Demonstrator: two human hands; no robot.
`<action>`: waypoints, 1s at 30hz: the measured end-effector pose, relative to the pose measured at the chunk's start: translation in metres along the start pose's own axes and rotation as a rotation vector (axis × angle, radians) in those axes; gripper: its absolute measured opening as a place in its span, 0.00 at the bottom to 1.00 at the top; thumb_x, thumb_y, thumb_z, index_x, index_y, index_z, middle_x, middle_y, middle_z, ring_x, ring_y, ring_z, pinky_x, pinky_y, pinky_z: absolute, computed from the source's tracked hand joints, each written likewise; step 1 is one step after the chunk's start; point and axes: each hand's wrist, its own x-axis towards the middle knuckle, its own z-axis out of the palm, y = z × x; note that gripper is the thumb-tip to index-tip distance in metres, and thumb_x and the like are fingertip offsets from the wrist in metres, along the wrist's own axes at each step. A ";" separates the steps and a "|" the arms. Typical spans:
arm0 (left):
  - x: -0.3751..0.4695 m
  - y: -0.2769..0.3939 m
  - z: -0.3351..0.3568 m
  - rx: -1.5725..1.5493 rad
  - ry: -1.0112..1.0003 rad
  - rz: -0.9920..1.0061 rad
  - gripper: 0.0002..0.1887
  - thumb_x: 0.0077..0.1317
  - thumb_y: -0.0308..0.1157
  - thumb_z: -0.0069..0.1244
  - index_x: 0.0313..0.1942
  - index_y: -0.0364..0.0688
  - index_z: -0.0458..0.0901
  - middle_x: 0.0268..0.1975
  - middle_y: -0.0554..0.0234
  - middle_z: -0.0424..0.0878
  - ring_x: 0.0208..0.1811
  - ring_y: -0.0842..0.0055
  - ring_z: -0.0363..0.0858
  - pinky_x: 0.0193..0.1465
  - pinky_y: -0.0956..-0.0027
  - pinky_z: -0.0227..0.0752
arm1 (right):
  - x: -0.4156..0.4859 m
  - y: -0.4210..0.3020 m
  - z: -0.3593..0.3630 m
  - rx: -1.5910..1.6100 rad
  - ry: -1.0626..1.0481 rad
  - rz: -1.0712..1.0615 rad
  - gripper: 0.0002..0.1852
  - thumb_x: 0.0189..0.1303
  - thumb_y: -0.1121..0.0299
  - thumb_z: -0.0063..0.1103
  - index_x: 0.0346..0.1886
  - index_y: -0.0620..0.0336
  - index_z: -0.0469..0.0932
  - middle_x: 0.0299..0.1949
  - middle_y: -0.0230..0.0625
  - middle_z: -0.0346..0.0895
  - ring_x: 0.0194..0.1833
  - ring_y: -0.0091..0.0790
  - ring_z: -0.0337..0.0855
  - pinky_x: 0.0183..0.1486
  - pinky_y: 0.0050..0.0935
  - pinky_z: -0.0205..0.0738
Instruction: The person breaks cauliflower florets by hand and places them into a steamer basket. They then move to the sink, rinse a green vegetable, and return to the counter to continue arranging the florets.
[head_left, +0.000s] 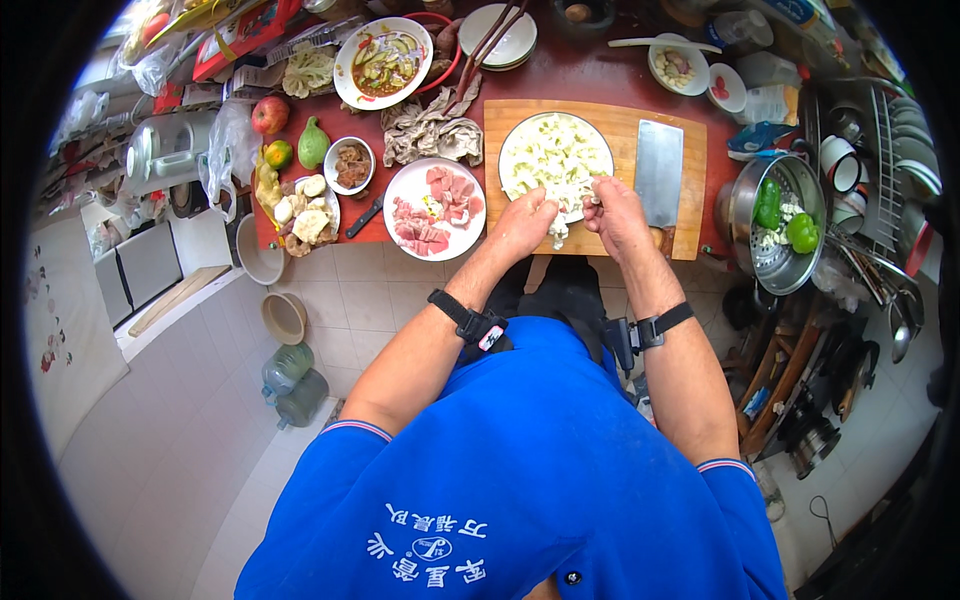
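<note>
Over the near rim of a white plate (555, 150) heaped with cut cauliflower florets (564, 144), both my hands work close together. My left hand (525, 223) grips a cauliflower piece (559, 231) that hangs just past the rim. The fingers of my right hand (616, 214) pinch a small cauliflower bit, mostly covered by the fingertips. Under the plate lies a wooden cutting board (694, 172). A cleaver (659, 166) rests on its right part, blade pointing away from me, its wooden handle partly behind my right hand.
Left of the board stand a plate of sliced raw meat (420, 214), a crumpled cloth (435, 131), a small knife (366, 217) and a bowl of brown food (352, 165). A steel colander (799, 266) with green peppers sits right. Stacked bowls (498, 34) with chopsticks stand behind.
</note>
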 end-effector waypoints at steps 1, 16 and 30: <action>-0.002 0.000 0.000 0.004 0.002 -0.005 0.19 0.74 0.41 0.41 0.47 0.36 0.84 0.34 0.56 0.84 0.36 0.72 0.80 0.44 0.64 0.75 | 0.001 0.001 0.001 -0.007 0.007 -0.003 0.09 0.76 0.63 0.57 0.49 0.58 0.76 0.30 0.30 0.77 0.26 0.22 0.74 0.26 0.22 0.69; -0.021 -0.009 -0.012 0.009 0.160 -0.168 0.21 0.73 0.44 0.42 0.47 0.34 0.81 0.43 0.42 0.87 0.48 0.59 0.86 0.54 0.60 0.76 | 0.018 0.012 0.003 -0.781 0.373 -0.543 0.10 0.70 0.61 0.63 0.45 0.56 0.83 0.34 0.48 0.87 0.38 0.44 0.89 0.45 0.42 0.81; -0.021 -0.026 -0.006 0.309 0.167 -0.096 0.26 0.74 0.51 0.50 0.55 0.35 0.82 0.45 0.33 0.89 0.51 0.48 0.88 0.56 0.52 0.78 | 0.026 0.027 -0.009 -0.699 0.048 -0.356 0.13 0.75 0.62 0.61 0.54 0.58 0.84 0.36 0.29 0.84 0.35 0.21 0.80 0.40 0.25 0.77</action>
